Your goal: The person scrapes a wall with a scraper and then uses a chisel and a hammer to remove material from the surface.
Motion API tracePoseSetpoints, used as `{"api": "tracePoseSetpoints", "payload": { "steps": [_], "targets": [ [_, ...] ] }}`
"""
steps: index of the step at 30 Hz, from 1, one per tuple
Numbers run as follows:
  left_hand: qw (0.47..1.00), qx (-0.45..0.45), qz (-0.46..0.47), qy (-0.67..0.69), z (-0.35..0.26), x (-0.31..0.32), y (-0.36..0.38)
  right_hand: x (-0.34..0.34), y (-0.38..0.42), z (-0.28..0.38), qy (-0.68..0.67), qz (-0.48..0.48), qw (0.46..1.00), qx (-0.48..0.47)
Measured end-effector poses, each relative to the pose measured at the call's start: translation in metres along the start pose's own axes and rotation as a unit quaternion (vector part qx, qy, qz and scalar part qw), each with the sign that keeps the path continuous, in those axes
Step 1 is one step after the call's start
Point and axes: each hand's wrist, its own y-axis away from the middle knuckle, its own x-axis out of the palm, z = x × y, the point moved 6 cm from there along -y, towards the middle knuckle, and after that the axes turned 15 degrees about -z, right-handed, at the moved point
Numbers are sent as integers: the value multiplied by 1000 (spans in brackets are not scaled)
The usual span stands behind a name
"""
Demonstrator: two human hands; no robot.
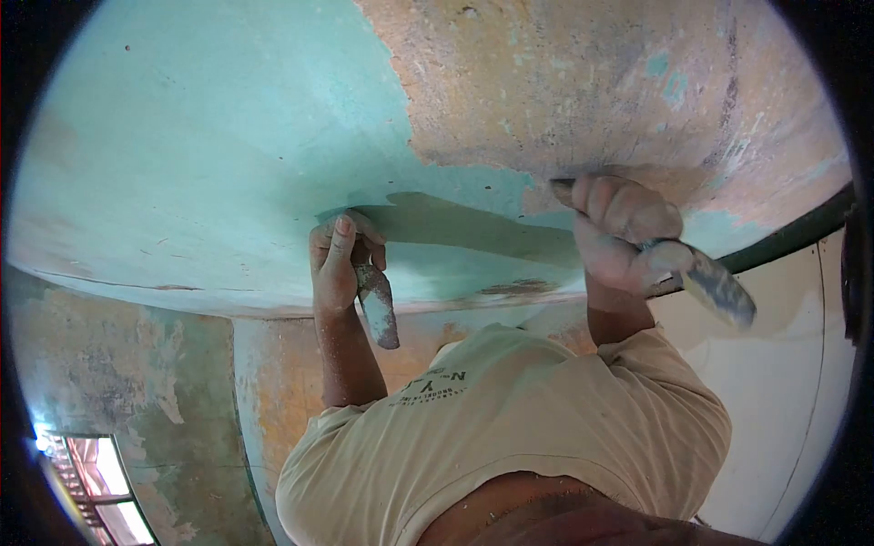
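Observation:
My right hand [628, 227] is closed around a scraper [721, 289]. Its worn, dark and pale handle sticks out below the fist, and its short dark blade tip lies at the wall beside the edge of the green paint. To the left, my left hand [341, 250] is closed on a paint-flecked tool handle [378, 308] that points downward; the tool's other end is hidden by the fingers and the wall's shadow. Both hands are dusty and lie close to the wall [228, 136], where pale green paint [273, 91] meets bare brownish plaster [564, 82].
A barred window [100, 482] lets in bright light at lower left. Patchy, peeling wall [146, 382] stands beside it. A dark green trim strip [792, 237] runs along the right, above a whitish wall [774, 364]. My beige shirt [510, 419] fills the lower middle.

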Motion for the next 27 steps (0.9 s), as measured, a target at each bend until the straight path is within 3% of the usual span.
{"api": "tracePoseSetpoints", "payload": {
  "steps": [5,8,12,15,19,23,27],
  "targets": [
    [1000,0,-1,-26,-4,4,3,4,6,-5,62,15,997,-35],
    [1000,9,1,-26,-4,4,-1,-4,-1,17,-17,15,998,-64],
    [1000,1,-12,-27,-2,3,2,2,9,-5,72,-23,995,-71],
    [1000,-2,-12,-20,-1,3,3,-2,6,7,9,12,999,-30],
    [999,9,-2,-31,-1,2,0,10,5,-7,104,1,994,-29],
    [1000,9,-10,-12,-2,4,2,8,8,3,-4,48,999,-15],
    [1000,9,-16,-12,-3,4,1,5,10,-7,46,-15,998,-35]
  ]
}}
